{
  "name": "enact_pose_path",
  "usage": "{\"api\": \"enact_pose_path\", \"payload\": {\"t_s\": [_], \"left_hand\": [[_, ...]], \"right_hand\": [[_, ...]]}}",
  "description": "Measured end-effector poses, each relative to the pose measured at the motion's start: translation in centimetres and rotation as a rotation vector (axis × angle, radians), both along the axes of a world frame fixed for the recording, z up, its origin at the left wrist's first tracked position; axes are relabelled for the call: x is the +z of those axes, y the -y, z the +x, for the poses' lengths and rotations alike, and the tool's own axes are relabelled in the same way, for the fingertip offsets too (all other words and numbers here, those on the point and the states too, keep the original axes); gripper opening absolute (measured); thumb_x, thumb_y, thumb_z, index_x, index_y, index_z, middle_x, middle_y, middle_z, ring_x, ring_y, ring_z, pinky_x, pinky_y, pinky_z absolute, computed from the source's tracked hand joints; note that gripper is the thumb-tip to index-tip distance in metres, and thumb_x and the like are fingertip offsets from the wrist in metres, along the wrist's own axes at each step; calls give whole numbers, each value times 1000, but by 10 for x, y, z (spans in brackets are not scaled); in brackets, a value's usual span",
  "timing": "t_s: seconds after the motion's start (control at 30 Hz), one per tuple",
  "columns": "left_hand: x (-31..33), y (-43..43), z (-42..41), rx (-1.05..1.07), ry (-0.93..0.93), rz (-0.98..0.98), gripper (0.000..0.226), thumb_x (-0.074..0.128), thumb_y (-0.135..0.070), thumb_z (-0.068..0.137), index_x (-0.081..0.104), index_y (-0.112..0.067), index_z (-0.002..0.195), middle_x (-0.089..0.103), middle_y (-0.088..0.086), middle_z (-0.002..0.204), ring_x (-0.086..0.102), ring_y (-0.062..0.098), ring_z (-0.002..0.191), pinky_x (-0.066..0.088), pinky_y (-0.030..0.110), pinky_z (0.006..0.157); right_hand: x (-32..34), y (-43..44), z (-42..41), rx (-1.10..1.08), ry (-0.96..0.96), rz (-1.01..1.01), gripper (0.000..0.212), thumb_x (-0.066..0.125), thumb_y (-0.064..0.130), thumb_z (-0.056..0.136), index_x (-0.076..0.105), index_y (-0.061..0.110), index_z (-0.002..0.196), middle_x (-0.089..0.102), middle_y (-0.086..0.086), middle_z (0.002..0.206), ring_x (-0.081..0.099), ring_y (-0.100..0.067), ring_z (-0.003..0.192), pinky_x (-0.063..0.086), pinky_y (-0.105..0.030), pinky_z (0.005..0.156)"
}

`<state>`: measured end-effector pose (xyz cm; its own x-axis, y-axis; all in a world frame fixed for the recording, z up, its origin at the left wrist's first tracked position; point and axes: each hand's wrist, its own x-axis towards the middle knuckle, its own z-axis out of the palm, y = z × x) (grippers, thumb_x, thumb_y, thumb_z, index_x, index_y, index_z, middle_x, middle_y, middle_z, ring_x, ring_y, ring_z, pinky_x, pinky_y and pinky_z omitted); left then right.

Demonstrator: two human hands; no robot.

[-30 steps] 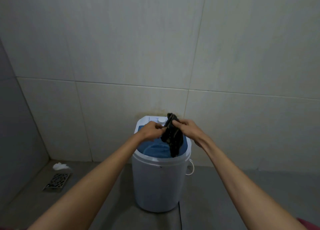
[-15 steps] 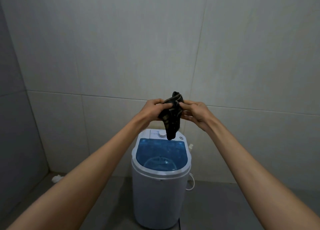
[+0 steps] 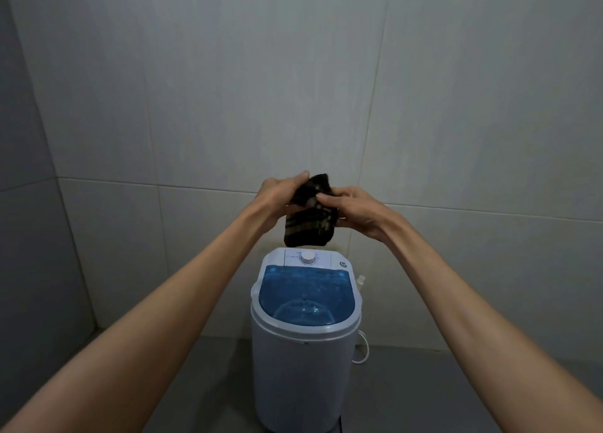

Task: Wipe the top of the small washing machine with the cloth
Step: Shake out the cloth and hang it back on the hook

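A small white washing machine [image 3: 300, 364] stands on the floor against the tiled wall. Its top has a clear blue lid [image 3: 305, 297] and a white panel with a round dial [image 3: 308, 257] at the back. Both my hands hold a dark checked cloth [image 3: 308, 227] in the air above the dial, clear of the machine. My left hand [image 3: 277, 200] grips the cloth's upper left part, and my right hand [image 3: 354, 212] pinches it from the right. The cloth hangs bunched and folded between them.
Pale tiled walls meet in a corner [image 3: 62, 236] at the left. A white cord [image 3: 363, 351] loops out from the machine's right side. The grey floor [image 3: 424, 393] spreads around the machine.
Both hands have stayed raised above the machine with the cloth. The cloth now hangs wider and more folded between them, and the view has tilted up slightly.
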<state>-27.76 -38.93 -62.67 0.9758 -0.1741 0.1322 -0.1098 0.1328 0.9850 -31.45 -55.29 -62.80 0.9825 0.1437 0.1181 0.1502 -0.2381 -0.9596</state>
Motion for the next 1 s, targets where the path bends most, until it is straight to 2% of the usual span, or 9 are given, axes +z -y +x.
{"api": "enact_pose_path", "payload": {"t_s": [0.07, 0.17, 0.33, 0.43, 0.5, 0.6, 0.73, 0.83, 1.0], "left_hand": [[0, -6, -2, -104, 21, 26, 25, 62, -29, 93, 68, -9, 105, 70, 5, 101, 67, 20, 97, 58, 28, 80], [-1, -12, -7, -232, 120, 232, 34, 64, -31, 86, 68, -15, 116, 68, 3, 116, 60, 19, 113, 49, 36, 97], [3, -4, -20, -361, 216, 506, 57, 73, -15, 82, 52, -26, 134, 64, 7, 121, 62, 22, 111, 48, 34, 94], [1, -2, -17, -314, 202, 496, 57, 69, -7, 85, 51, -21, 137, 66, 7, 116, 65, 22, 106, 52, 30, 85], [0, -3, -13, -277, 161, 396, 44, 60, -4, 92, 55, -13, 134, 68, 8, 112, 66, 21, 101, 54, 28, 79], [-3, -6, -2, -207, 71, 231, 29, 52, -8, 98, 60, 0, 125, 71, 12, 106, 69, 27, 102, 58, 32, 78], [-5, -4, 2, -213, -49, 52, 25, 44, -9, 103, 62, 5, 111, 69, 19, 110, 70, 25, 94, 60, 36, 78], [-8, -1, 2, -220, -121, -26, 25, 40, -9, 104, 60, 5, 107, 66, 22, 112, 67, 29, 100, 57, 43, 86], [-10, -5, 0, -222, -120, -54, 25, 41, -17, 104, 61, -2, 110, 61, 17, 111, 62, 25, 105, 61, 35, 76]], "right_hand": [[2, -1, 0, -32, -17, 64, 31, 52, 25, 100, 65, 4, 117, 71, -11, 106, 67, -23, 101, 55, -32, 82], [5, -1, -1, -4, -86, 243, 33, 43, 26, 103, 63, 4, 119, 68, -16, 114, 66, -28, 104, 58, -37, 85], [10, 1, -2, -20, -196, 470, 29, 40, 22, 104, 60, 2, 111, 65, -17, 103, 66, -26, 90, 61, -32, 61], [8, 6, -2, -4, -224, 484, 33, 40, 24, 104, 58, 0, 118, 64, -20, 110, 66, -29, 98, 62, -35, 71], [7, 9, -2, 30, -219, 444, 38, 43, 28, 103, 55, 0, 126, 64, -22, 118, 66, -31, 105, 61, -37, 81], [9, 12, -4, 61, -175, 306, 36, 56, 25, 97, 60, 3, 125, 65, -19, 122, 65, -30, 113, 55, -38, 94], [9, 6, -6, 86, -87, -10, 49, 77, 16, 81, 59, 8, 126, 71, -8, 118, 68, -16, 110, 51, -32, 98], [4, 1, -2, 4, -37, -170, 61, 80, 7, 75, 54, 9, 130, 70, -5, 115, 68, -16, 105, 54, -32, 95], [-1, -2, 0, -43, 54, -193, 31, 66, 2, 87, 65, 2, 118, 72, -11, 106, 71, -14, 91, 58, -19, 75]]}}
